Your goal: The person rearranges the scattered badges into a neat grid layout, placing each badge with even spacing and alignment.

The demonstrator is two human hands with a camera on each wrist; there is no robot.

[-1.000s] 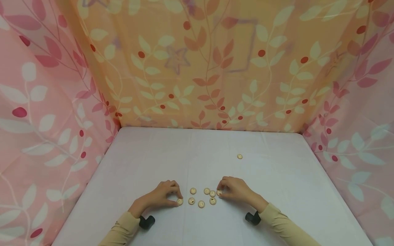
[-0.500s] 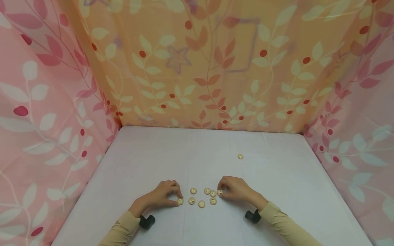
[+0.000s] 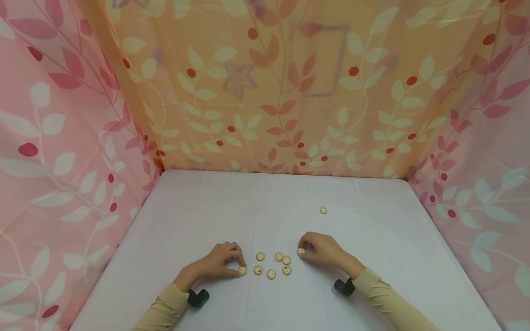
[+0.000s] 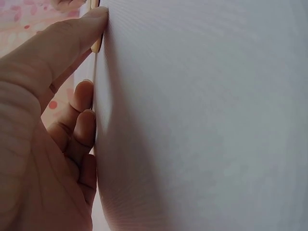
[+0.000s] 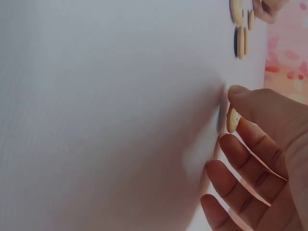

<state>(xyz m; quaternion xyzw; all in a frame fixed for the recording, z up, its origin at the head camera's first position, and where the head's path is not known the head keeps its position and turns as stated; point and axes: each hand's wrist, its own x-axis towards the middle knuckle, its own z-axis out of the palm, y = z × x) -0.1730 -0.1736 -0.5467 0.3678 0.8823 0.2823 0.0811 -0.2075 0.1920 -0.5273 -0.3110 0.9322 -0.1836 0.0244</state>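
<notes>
My left hand (image 3: 218, 261) rests on the white tabletop, its thumb and forefinger pinching the edges of a round wooden disc (image 3: 242, 271). In the left wrist view that disc (image 4: 96, 44) is seen edge-on, mostly behind the thumb. To the right, my right hand (image 3: 322, 249) pinches another wooden disc (image 3: 301, 251) between thumb and forefinger. The right wrist view shows this disc (image 5: 234, 119) tilted, with a dark marking on its face and a shadow beside it; it looks slightly off the table. Between the hands lie several similar discs (image 3: 271, 274), two of them touching.
A lone disc (image 3: 323, 210) lies farther back on the white table (image 3: 198, 207), right of centre. Patterned cloth walls (image 3: 265, 92) stand at the back and both sides. A black device (image 3: 344, 287) is worn at each wrist.
My right hand has moved a little right and away from me with its disc, apart from the group. The left hand and the other discs have stayed put.
</notes>
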